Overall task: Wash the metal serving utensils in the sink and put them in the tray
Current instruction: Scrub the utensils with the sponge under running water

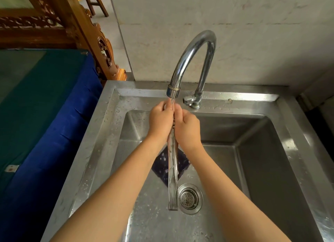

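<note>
A long flat metal serving utensil [173, 178] hangs upright over the steel sink [298, 151], its handle end pointing down toward the drain. My left hand [160, 120] and my right hand [188, 128] grip its upper end from either side, right under the faucet spout [173, 92]. Water runs from the spout between my hands and down the utensil. The utensil's upper end is hidden by my fingers. No tray is in view.
A dark blue square cloth or pad [162, 166] lies on the sink floor beside the round drain strainer [189, 198]. The tap lever [188, 99] sits on the back rim. A blue-and-green covered surface [45, 106] stands left of the sink.
</note>
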The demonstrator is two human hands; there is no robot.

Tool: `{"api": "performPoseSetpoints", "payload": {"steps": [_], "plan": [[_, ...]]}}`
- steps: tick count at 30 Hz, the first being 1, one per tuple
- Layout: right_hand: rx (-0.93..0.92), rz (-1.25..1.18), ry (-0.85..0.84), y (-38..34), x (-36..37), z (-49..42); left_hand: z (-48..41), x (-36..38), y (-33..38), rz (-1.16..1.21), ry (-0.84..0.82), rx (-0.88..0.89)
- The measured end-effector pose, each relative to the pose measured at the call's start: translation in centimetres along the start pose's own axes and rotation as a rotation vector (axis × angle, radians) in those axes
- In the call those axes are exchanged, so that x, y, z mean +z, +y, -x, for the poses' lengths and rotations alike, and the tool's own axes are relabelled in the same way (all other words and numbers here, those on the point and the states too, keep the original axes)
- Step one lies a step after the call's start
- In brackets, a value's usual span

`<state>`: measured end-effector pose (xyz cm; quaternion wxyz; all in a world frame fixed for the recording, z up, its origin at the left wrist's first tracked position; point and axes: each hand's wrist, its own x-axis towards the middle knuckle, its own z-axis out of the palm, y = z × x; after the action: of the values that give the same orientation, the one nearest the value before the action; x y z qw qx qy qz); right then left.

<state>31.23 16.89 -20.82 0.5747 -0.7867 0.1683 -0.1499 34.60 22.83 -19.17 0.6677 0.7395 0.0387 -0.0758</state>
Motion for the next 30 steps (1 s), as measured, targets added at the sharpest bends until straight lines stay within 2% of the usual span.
{"api": "performPoseSetpoints", "payload": {"steps": [5,8,11,17,21,25,30], "plan": [[0.058,-0.026,0.133,-1.0,-0.4,-1.5,1.3,0.8,-1.1,-0.032,-0.023,0.059],[0.067,0.003,0.063,-0.7,-0.7,-1.3,0.8,0.2,-1.0,-0.073,-0.057,0.031],[0.015,0.052,-0.009,0.0,0.0,0.3,-0.8,-0.2,0.3,-0.011,0.0,-0.009],[0.081,-0.027,0.134,-0.1,-0.2,-0.6,1.9,0.4,-2.1,-0.102,-0.048,0.064],[0.06,-0.029,0.049,0.3,-0.1,-0.2,0.9,-0.4,-1.7,-0.093,-0.057,0.067],[0.04,-0.061,0.05,0.3,0.1,0.1,1.3,-0.4,-1.9,-0.011,-0.038,0.094],[0.242,-0.219,-0.051,0.0,0.0,-0.2,1.9,-0.7,-2.2,0.089,-0.082,0.066]]}}
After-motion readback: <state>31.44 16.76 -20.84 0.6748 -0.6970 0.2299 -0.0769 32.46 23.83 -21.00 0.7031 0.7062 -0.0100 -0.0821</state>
